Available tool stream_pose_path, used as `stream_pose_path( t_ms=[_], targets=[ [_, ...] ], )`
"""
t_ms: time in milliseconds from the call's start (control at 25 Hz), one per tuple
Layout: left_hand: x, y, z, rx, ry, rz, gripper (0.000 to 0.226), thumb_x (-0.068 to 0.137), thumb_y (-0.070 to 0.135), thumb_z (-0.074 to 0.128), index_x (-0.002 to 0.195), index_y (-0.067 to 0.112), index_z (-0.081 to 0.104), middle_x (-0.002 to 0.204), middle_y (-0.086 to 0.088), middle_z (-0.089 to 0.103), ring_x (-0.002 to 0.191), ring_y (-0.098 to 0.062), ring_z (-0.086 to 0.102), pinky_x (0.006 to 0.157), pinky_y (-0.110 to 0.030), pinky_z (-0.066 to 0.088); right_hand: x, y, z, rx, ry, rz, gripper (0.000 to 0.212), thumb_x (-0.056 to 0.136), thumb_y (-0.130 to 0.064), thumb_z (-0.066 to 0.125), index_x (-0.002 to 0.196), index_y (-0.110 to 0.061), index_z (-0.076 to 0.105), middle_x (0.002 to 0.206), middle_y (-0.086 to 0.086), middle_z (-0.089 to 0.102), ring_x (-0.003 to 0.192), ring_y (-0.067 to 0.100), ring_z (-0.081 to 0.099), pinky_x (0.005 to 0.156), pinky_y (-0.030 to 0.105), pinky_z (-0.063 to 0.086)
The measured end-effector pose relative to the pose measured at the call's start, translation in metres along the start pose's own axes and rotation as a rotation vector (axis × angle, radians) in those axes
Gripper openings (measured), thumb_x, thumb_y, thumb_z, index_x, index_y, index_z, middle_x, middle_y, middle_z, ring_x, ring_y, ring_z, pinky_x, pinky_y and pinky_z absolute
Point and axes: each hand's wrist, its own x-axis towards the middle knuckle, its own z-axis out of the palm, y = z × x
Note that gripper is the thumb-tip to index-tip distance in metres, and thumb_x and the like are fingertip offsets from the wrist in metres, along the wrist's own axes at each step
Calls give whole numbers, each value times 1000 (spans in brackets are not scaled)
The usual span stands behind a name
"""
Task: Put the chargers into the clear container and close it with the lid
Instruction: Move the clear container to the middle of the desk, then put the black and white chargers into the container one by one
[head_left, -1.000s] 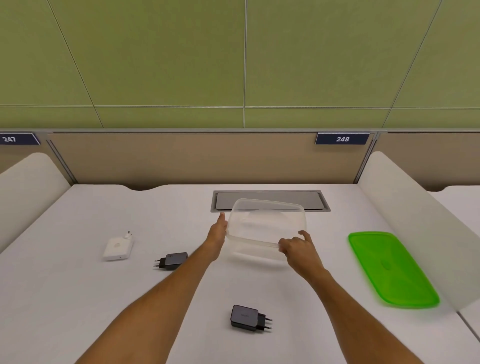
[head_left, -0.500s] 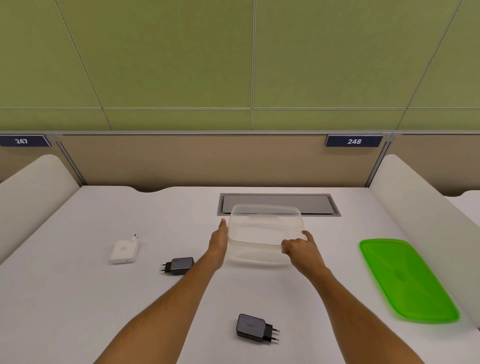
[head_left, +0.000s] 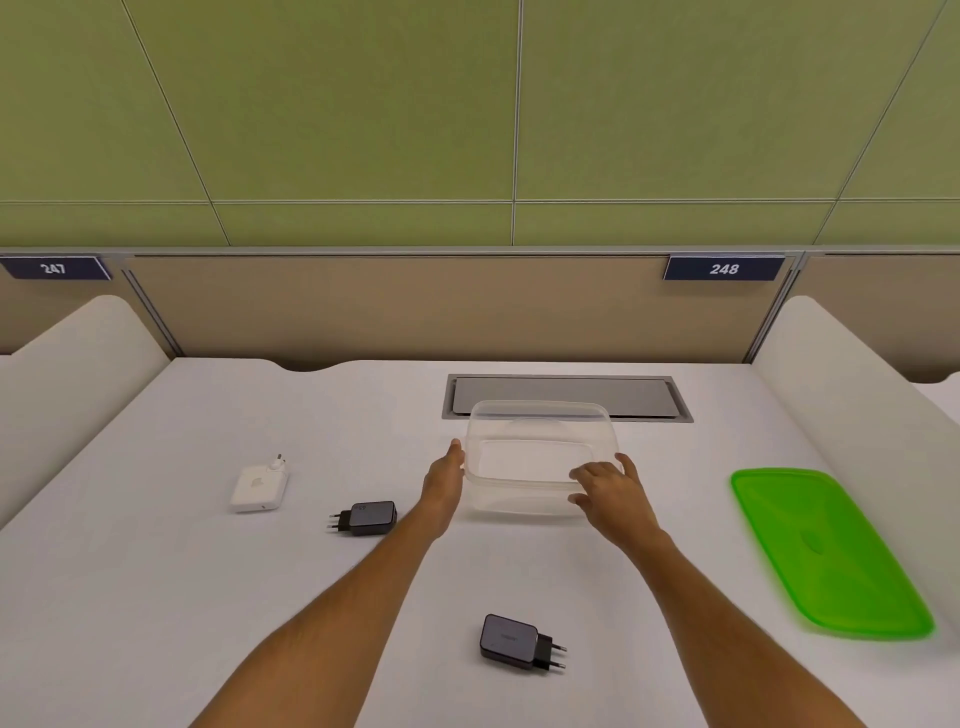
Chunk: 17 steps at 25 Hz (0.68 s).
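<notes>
The clear container (head_left: 540, 415) stands open on the white table, just in front of a grey hatch. My left hand (head_left: 442, 486) lies flat against its left wall. My right hand (head_left: 608, 491) grips its near right corner, fingers curled over the rim. A white charger (head_left: 258, 486) lies at the left. One dark charger (head_left: 370, 517) rests beside my left wrist, and another dark charger (head_left: 511, 642) lies near the front between my forearms. The green lid (head_left: 826, 551) lies flat at the right.
A grey cable hatch (head_left: 639, 397) is sunk into the table (head_left: 156, 597) behind the container. White curved dividers (head_left: 852, 395) rise along both sides, the right one close to the lid. A tan back panel closes the far edge.
The container has tipped level and settled on the table between my hands, which stay on its sides. The chargers and lid have not moved.
</notes>
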Motion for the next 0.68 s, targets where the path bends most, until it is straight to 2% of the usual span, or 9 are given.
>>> stream_pose_path(
  t_ms=[120, 200, 280, 320, 400, 480, 560, 680],
  targets=[
    [-8, -8, -5, 109, 68, 40, 57, 99, 48, 26, 141, 13, 40, 148, -8, 40, 135, -27, 37, 111, -40, 28, -2, -10, -8, 18, 155, -86, 37, 76, -41, 76, 105, -19, 69, 107, -1, 71, 100, 21, 67, 100, 48, 44],
    [-16, -20, -11, 224, 102, 114, 47, 101, 42, 27, 135, 16, 47, 140, -6, 49, 132, -27, 40, 109, -38, 29, -6, -23, -15, 34, 216, -161, 33, 80, -41, 71, 104, -19, 67, 108, 0, 70, 98, 22, 67, 97, 45, 46],
    [-22, -38, -18, 349, 101, 196, 37, 101, 36, 29, 119, 21, 58, 123, -2, 59, 122, -25, 47, 102, -34, 33, -13, -40, -18, 39, 224, -231, 30, 84, -41, 64, 104, -18, 67, 108, 0, 70, 96, 21, 67, 92, 41, 48],
    [-22, -49, -23, 418, 104, 228, 37, 102, 35, 29, 120, 17, 56, 126, -5, 58, 123, -26, 47, 102, -34, 33, -18, -48, -18, 50, 202, -263, 30, 85, -42, 60, 103, -18, 67, 107, 0, 70, 94, 21, 67, 89, 39, 49],
    [-22, -71, -30, 600, 91, 288, 43, 102, 33, 29, 135, 10, 43, 144, -10, 44, 134, -26, 38, 111, -35, 27, -29, -62, -16, 76, 103, -318, 38, 87, -47, 49, 104, -18, 67, 104, -1, 71, 91, 21, 67, 86, 37, 50],
    [-22, -89, -34, 747, 45, 327, 47, 102, 33, 28, 143, 11, 32, 153, -8, 30, 141, -23, 26, 116, -35, 19, -41, -74, -15, 122, -57, -335, 50, 87, -54, 41, 111, -17, 66, 109, 0, 70, 95, 22, 66, 88, 37, 48],
    [-24, -102, -35, 873, -3, 355, 49, 102, 33, 25, 146, 11, 27, 157, -6, 22, 145, -19, 17, 118, -35, 13, -51, -84, -13, 181, -231, -290, 55, 88, -59, 43, 121, -18, 60, 117, 1, 66, 103, 23, 63, 91, 36, 44],
    [-20, -119, -39, 1120, -41, 397, 52, 102, 35, 21, 149, 13, 17, 160, -2, 8, 147, -16, 5, 120, -36, 6, -66, -97, -10, 290, -389, -157, 63, 82, -66, 51, 126, -22, 55, 116, -2, 65, 104, 21, 61, 88, 34, 45]
  ],
)
